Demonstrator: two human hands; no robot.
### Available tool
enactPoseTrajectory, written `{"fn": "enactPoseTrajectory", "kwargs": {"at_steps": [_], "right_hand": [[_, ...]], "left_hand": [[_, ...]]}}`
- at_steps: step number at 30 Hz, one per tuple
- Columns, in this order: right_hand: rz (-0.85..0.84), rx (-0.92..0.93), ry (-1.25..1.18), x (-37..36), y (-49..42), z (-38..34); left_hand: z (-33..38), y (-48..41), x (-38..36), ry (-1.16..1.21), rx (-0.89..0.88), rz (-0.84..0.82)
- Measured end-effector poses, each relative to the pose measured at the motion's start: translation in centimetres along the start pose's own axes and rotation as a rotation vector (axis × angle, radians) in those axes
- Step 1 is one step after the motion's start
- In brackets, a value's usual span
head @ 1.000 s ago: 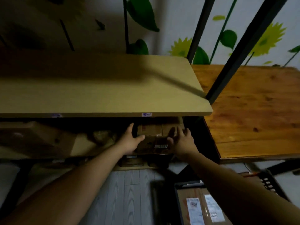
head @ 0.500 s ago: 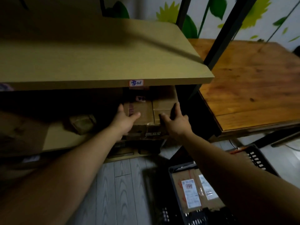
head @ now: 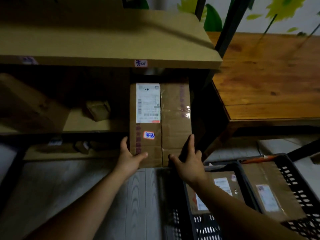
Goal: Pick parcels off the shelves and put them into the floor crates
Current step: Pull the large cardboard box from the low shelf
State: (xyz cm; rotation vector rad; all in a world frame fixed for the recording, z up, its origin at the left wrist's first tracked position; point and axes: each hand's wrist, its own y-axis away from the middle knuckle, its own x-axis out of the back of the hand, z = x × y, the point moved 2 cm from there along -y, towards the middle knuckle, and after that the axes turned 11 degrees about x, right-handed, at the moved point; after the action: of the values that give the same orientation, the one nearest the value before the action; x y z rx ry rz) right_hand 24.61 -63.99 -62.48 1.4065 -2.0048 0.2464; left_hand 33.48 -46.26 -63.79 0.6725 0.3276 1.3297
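A long brown cardboard parcel with a white shipping label and a small red-edged sticker sticks out of the middle shelf, its near end past the shelf's front edge. My left hand grips its near left corner, thumb on top. On the near right corner sits my right hand, fingers along the side. Two black floor crates stand at the lower right, each holding a labelled brown parcel.
A tan top shelf board overhangs the parcel. Other parcels sit in shadow on the middle shelf, a small one and a large one. A wooden table stands right of the black shelf frame. Grey plank floor lies below.
The parcel has slid out of the shelf toward me, so its label and sticker now show. Both hands came back with it, and the view dropped toward the crates.
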Motion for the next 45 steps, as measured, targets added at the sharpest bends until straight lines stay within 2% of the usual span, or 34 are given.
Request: {"fn": "enactPoseTrajectory", "kwargs": {"at_steps": [8,13,16,19,21,24,26,28,33,40,45], "right_hand": [[-0.032,0.004,-0.064,-3.3,4.9,5.1],[-0.035,0.017,-0.063,-4.1,5.7,5.7],[0.024,0.072,-0.094,-3.2,5.2,4.6],[0.110,0.206,-0.083,-1.8,4.0,2.6],[0.126,0.276,-0.020,-0.9,2.6,1.0],[0.154,0.344,0.099,0.5,-0.9,-1.1],[0.116,0.317,0.129,1.3,-3.6,-2.2],[0.082,0.267,0.136,1.9,-6.1,-2.8],[0.058,0.202,0.241,3.5,-11.1,-4.5],[0.064,0.192,0.226,4.1,-15.3,-5.2],[0.094,0.182,0.258,4.1,-15.8,-5.3]], "left_hand": [[-6.6,3.3,-0.1,-0.019,0.036,0.007],[-7.3,4.0,0.3,-0.005,0.029,0.006],[-5.2,4.7,0.2,-0.012,-0.050,0.017],[-1.6,4.6,0.1,-0.069,-0.266,0.107],[0.9,4.1,-0.1,-0.203,-0.392,0.185],[3.7,2.4,-0.6,-0.518,-0.483,0.257],[4.8,0.6,-0.9,-0.699,-0.475,0.235],[5.8,-1.2,-1.4,-0.775,-0.452,0.249],[9.5,-4.8,-3.1,-0.779,-0.439,0.294],[12.3,-8.1,-4.2,-0.809,-0.412,0.305],[13.2,-7.5,-3.2,-0.892,-0.398,0.205]]}}
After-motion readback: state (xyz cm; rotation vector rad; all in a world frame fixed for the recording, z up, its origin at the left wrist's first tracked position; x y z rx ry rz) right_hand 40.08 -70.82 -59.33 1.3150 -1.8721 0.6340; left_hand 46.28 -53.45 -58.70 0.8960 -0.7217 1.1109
